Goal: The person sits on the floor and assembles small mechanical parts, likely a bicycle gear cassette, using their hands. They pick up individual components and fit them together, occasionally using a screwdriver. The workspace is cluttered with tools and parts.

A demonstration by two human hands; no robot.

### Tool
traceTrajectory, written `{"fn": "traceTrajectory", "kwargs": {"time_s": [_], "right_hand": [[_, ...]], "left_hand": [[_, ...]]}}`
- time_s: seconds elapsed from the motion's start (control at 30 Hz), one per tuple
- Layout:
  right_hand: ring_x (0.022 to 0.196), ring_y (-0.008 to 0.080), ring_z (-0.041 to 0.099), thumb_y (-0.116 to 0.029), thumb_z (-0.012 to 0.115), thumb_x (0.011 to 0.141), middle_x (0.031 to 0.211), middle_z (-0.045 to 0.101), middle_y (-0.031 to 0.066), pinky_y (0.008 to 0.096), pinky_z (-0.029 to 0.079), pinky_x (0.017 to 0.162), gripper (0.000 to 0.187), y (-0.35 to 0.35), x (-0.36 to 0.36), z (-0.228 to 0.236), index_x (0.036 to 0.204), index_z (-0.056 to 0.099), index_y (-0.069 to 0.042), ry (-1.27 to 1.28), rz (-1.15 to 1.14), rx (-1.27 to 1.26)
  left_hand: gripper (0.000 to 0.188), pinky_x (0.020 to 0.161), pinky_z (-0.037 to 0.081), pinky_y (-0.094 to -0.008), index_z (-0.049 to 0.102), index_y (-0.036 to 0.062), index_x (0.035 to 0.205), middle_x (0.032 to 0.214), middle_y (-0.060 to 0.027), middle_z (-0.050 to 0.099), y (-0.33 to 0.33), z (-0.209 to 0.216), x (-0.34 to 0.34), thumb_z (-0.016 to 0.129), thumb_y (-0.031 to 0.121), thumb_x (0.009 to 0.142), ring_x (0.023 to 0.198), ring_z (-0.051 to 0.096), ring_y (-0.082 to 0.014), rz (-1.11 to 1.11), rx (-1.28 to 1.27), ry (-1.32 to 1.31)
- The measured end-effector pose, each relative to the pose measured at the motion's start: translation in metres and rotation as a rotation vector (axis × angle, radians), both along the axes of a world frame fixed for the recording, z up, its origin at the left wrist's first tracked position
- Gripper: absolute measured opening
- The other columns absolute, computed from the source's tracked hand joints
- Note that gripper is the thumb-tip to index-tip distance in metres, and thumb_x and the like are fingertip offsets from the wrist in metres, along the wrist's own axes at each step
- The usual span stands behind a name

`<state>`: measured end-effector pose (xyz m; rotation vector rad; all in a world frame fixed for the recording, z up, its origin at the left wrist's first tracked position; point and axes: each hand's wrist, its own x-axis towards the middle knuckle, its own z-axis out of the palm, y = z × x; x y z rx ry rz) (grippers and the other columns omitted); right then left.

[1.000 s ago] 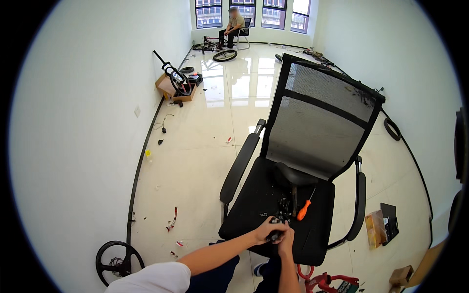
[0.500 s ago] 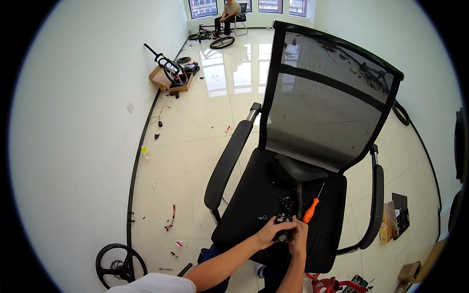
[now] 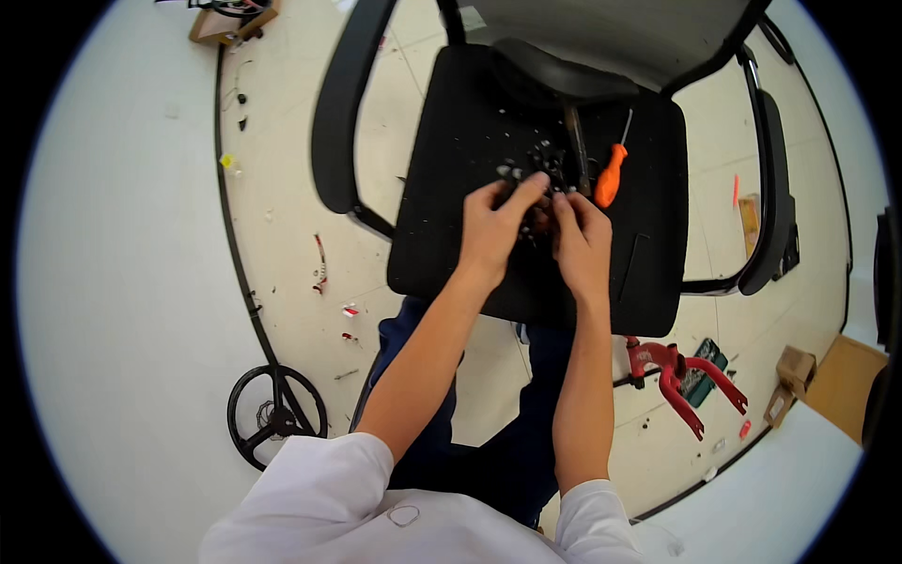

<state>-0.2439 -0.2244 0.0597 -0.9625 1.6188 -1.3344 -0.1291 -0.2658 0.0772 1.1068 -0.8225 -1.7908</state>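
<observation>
We're mid-job w/ the small black hardware (image 3: 528, 167) on the chair seat (image 3: 451, 216): left hand (image 3: 495, 228) & right hand (image 3: 581, 242) pinched together on a piece, orange screwdriver (image 3: 609, 177) untouched, so fastening looks undone.

Box at upper left: an open brown cardboard box (image 3: 218, 21) on the floor near the wall, with dark parts sticking out of it; the frame edge cuts it off.
Carton beyond my right armrest: a small upright brown carton (image 3: 749, 213) on the floor, just outside the chair arm.
Box at lower right: a small brown cardboard box (image 3: 795, 368), lying tilted.
Flat cardboard: a larger tan sheet or flattened box (image 3: 846, 387) just beside that small box.
Green pack: a dark green packet (image 3: 700, 373) on the floor.
Screens, signs: none I can see.
</observation>
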Motion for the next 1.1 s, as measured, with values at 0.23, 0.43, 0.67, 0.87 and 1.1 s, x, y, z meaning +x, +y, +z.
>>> {"fn": "traceTrajectory", "kwargs": {"time_s": [0.23,0.43,0.67,0.87,1.1], "right_hand": [[0.053,0.0034,0.046,-0.016,0.055,0.096,0.065,0.056,-0.0017,0.0200,0.036,0.048,0.020,-0.011,0.010,0.008,0.087,0.064,0.000,-0.310,0.071,0.026],[0.057,0.0046,0.049,-0.016,0.060,0.094,0.067,0.057,-0.0018,0.0206,0.038,0.052,0.018,-0.008,0.005,0.016,0.086,0.064,-0.001,-0.328,0.161,-0.026],[0.060,0.0066,0.055,-0.007,0.067,0.085,0.069,0.059,0.0005,0.0215,0.042,0.051,0.013,0.012,-0.005,0.019,0.094,0.062,0.001,-0.240,0.345,0.028],[0.058,0.0095,0.060,-0.004,0.069,0.082,0.077,0.065,0.0068,0.0225,0.047,0.050,0.015,0.013,-0.025,0.020,0.093,0.064,0.005,-0.223,0.421,0.287],[0.064,0.0090,0.054,-0.006,0.065,0.090,0.078,0.059,0.0040,0.0223,0.045,0.058,0.017,-0.008,-0.044,0.007,0.105,0.062,0.002,-0.755,-0.100,-0.138]], "left_hand": [[0.040,0.055,0.045,-0.0229,0.055,0.0077,0.078,0.069,-0.0024,0.058,-0.013,0.001,-0.006,0.054,0.045,0.094,0.059,0.056,-0.0098,0.213,0.116,-0.021],[0.041,0.053,0.044,-0.0243,0.057,0.0099,0.078,0.067,-0.0022,0.058,-0.015,0.005,0.002,0.051,0.048,0.094,0.057,0.055,-0.0106,0.079,0.197,0.104],[0.040,0.052,0.043,-0.0261,0.056,0.0105,0.075,0.063,-0.0017,0.056,-0.008,0.001,0.008,0.054,0.047,0.090,0.055,0.055,-0.0125,0.093,0.263,0.126],[0.043,0.046,0.035,-0.0275,0.056,0.0082,0.069,0.055,-0.0056,0.050,-0.022,0.001,0.021,0.052,0.046,0.089,0.049,0.048,-0.0159,0.041,0.293,0.336],[0.046,0.041,0.031,-0.0276,0.055,0.0034,0.067,0.053,-0.0071,0.048,-0.028,0.006,0.018,0.046,0.042,0.091,0.042,0.042,-0.0164,-0.379,0.290,0.428]]}}
